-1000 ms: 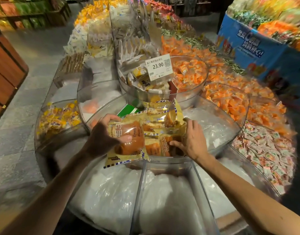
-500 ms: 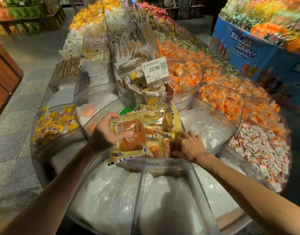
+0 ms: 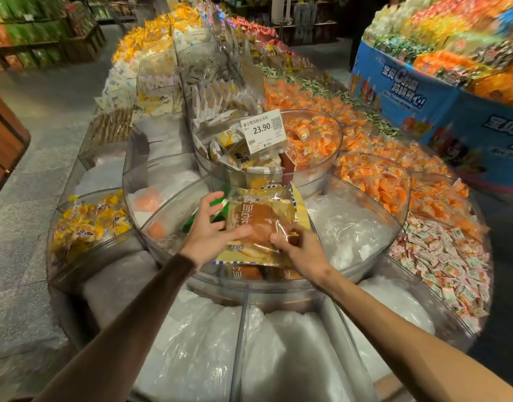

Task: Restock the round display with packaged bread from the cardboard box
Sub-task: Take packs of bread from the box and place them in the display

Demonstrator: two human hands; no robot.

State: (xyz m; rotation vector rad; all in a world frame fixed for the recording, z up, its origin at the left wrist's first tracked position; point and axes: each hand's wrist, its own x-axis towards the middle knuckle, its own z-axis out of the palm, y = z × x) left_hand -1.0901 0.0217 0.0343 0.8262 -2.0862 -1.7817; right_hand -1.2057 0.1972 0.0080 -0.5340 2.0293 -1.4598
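A yellow-edged clear bread packet [image 3: 258, 219] lies on top of a small stack of like packets in the middle-tier compartment of the round clear display [image 3: 278, 290]. My left hand [image 3: 209, 230] is at the packet's left side with fingers spread and straight, and its thumb rests on the wrapper. My right hand [image 3: 301, 248] is at the packet's near right corner, and its curled fingers pinch the wrapper. No cardboard box is in view.
A price tag reading 23.90 [image 3: 262, 130] stands on the top bowl of orange packets [image 3: 310, 137]. Neighbouring compartments hold crumpled clear plastic [image 3: 351, 227], yellow sweets [image 3: 87, 219] and pink-green sweets [image 3: 441, 256]. A blue promotional stand [image 3: 438, 97] is at right, with floor on the left.
My left hand has let go of the bread packet it gripped and spread its fingers. That packet now lies flat on the stack. My right hand has shifted onto its near corner.
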